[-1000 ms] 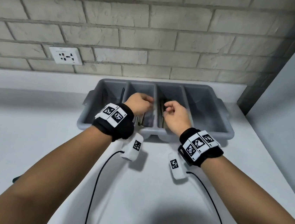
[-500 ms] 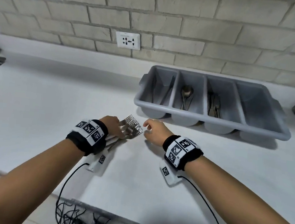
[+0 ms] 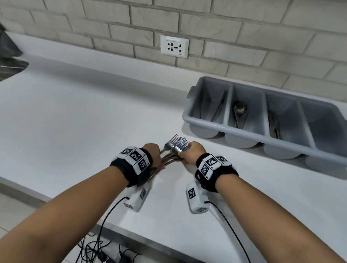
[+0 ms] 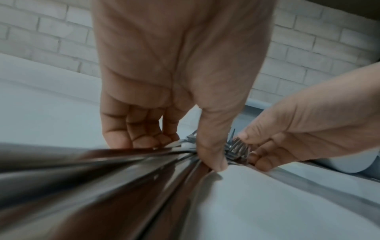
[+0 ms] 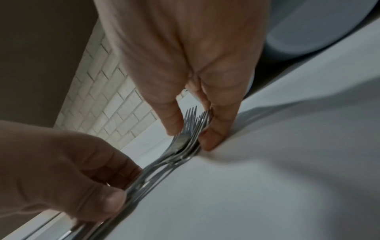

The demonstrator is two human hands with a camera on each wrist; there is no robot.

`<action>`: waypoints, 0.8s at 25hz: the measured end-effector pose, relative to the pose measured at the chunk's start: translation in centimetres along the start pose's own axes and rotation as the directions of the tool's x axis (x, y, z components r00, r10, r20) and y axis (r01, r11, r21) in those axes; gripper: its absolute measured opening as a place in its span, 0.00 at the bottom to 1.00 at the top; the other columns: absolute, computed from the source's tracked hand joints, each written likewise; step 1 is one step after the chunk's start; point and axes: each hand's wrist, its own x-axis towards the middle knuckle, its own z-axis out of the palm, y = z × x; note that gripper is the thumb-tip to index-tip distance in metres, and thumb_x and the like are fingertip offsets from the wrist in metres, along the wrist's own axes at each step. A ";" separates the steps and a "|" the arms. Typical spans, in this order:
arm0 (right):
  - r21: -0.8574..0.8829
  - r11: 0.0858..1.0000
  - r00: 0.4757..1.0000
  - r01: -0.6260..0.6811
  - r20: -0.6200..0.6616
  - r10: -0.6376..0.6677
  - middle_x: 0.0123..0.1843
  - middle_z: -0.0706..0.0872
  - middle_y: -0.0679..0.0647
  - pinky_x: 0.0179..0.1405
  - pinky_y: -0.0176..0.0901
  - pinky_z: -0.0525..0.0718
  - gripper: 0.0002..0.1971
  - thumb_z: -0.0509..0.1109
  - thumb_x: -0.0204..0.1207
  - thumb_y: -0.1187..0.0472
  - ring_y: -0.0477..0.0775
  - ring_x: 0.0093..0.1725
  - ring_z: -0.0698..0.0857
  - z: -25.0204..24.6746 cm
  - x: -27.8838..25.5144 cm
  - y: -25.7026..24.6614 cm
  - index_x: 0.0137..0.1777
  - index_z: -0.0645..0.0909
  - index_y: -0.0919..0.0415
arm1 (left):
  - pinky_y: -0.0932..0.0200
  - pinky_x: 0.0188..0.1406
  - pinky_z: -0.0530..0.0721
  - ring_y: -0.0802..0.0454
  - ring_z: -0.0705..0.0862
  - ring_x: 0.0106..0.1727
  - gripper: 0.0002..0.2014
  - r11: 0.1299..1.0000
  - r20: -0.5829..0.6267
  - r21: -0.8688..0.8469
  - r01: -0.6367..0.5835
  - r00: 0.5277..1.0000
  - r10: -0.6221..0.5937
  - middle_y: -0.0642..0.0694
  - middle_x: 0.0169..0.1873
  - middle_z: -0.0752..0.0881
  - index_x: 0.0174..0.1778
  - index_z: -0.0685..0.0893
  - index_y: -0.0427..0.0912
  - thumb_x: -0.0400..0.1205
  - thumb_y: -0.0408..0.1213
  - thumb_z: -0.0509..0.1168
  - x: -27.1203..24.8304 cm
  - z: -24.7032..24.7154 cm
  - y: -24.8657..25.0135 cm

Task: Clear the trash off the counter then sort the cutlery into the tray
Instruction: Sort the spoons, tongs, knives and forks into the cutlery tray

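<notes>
A bundle of several steel forks (image 3: 175,147) lies on the white counter (image 3: 79,116), tines pointing away from me. My left hand (image 3: 154,155) grips the fork handles (image 4: 131,175) between thumb and curled fingers. My right hand (image 3: 192,154) pinches the fork heads (image 5: 191,128) between thumb and fingers. The grey four-compartment cutlery tray (image 3: 296,148) stands at the back right. Its first compartment holds dark utensils, the second spoons (image 3: 239,110), the third more cutlery (image 3: 273,126). The rightmost compartment looks empty.
A brick wall with a white socket (image 3: 173,46) runs along the back. A dark sink area with a grey object (image 3: 4,45) is at the far left. The counter's front edge (image 3: 155,240) is near my forearms, with cables (image 3: 97,256) hanging below.
My hands left the tray and came down to the forks on the counter. The left hand took the handles first, and the right hand has now closed on the fork heads.
</notes>
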 end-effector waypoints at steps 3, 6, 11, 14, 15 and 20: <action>0.083 0.996 1.000 -0.024 -0.013 0.026 0.44 0.86 0.61 0.46 0.46 0.82 0.09 0.73 0.70 0.61 0.59 0.45 0.85 0.8 0.1 0.1 0.45 0.82 0.67 | 0.54 0.58 0.81 0.41 0.84 0.62 0.24 0.999 0.011 0.024 -0.046 0.999 0.046 0.37 0.60 0.86 0.61 0.81 0.32 0.76 0.46 0.70 -0.1 0.7 0.2; 0.185 0.980 0.993 -0.079 -0.071 0.093 0.48 0.88 0.64 0.52 0.50 0.84 0.14 0.72 0.72 0.62 0.63 0.52 0.87 1.0 0.1 0.2 0.52 0.84 0.73 | 0.53 0.60 0.79 0.40 0.82 0.64 0.24 0.995 -0.020 0.007 -0.104 0.994 0.104 0.36 0.62 0.84 0.65 0.77 0.33 0.77 0.43 0.69 -0.4 1.0 0.4; 0.264 0.960 0.986 -0.093 -0.112 0.127 0.46 0.80 0.61 0.43 0.41 0.71 0.14 0.65 0.75 0.67 0.58 0.46 0.79 0.6 -0.5 -0.5 0.58 0.80 0.74 | 0.53 0.62 0.76 0.39 0.80 0.66 0.22 0.961 -0.078 -0.145 -0.237 0.971 0.228 0.36 0.65 0.82 0.70 0.72 0.36 0.79 0.34 0.64 -1.0 1.7 0.5; 0.398 0.916 0.978 -0.046 -0.169 0.123 0.51 0.82 0.60 0.47 0.43 0.75 0.16 0.66 0.75 0.65 0.59 0.52 0.82 0.5 -0.2 -0.3 0.62 0.75 0.71 | 0.54 0.60 0.78 0.40 0.84 0.60 0.22 0.903 -0.070 -0.283 -0.323 0.946 0.317 0.35 0.59 0.86 0.72 0.71 0.37 0.81 0.30 0.60 -1.0 1.9 0.6; 0.424 0.905 0.976 -0.018 -0.187 0.107 0.51 0.82 0.60 0.50 0.44 0.77 0.18 0.67 0.74 0.65 0.58 0.53 0.82 0.4 -0.3 -0.2 0.62 0.74 0.70 | 0.54 0.56 0.81 0.40 0.87 0.54 0.21 0.873 -0.073 -0.339 -0.351 0.935 0.348 0.34 0.54 0.88 0.72 0.71 0.37 0.81 0.28 0.57 -1.0 2.0 0.7; 0.458 0.882 0.953 0.115 -0.300 0.031 0.60 0.85 0.64 0.59 0.46 0.81 0.17 0.66 0.76 0.70 0.60 0.58 0.84 -1.3 -1.1 0.0 0.64 0.76 0.70 | 0.66 0.35 0.85 0.63 0.85 0.24 0.10 0.664 -0.123 -0.653 -0.365 0.916 0.382 0.45 0.37 0.84 0.59 0.77 0.37 0.82 0.27 0.60 -1.0 2.7 1.1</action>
